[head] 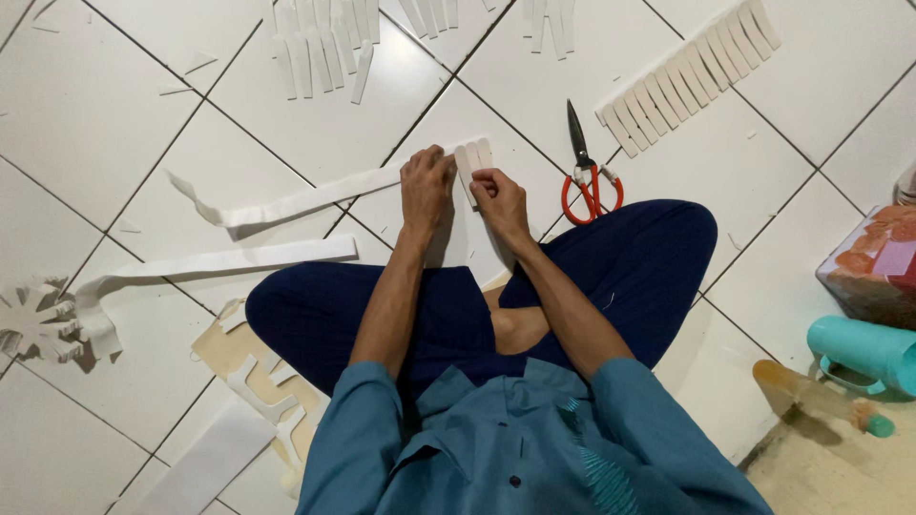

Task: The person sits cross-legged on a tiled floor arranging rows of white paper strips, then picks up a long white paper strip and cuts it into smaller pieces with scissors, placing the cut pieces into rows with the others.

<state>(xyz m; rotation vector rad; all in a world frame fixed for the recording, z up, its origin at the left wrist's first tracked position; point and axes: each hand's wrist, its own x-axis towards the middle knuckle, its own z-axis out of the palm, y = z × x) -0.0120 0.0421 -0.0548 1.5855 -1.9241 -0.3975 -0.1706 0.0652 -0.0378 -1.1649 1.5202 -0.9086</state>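
Two hands, both busy on the same bit of white stuff: your left hand [426,184] is pressed down with fingers curled onto the end of a long white paper-like strip [286,203] that trails off to your left across the white tiled floor [114,124], so it seems to be pinning it flat. Your right hand [498,197] is pinching the small cut white tabs with rounded tips [474,157] right beside it; I count three tips poking out above your fingers, touching each other side by side. So the piece you're handling sits on the floor just in front of your crossed legs, between both hands.

One pair of scissors with red handles [587,176] lies shut just to the right, near enough to grab, which is probably why it's parked there. A second long white strip [219,262] lies nearer your left knee. The finished tabs look sorted into rows: a slanted row of white tabs [689,74] at upper right, roughly fifteen, hard to count exactly, plus more clusters along the top edge. One white snowflake-shaped cutout [33,324] sits far left, and a teal plastic jug [863,353] far right.
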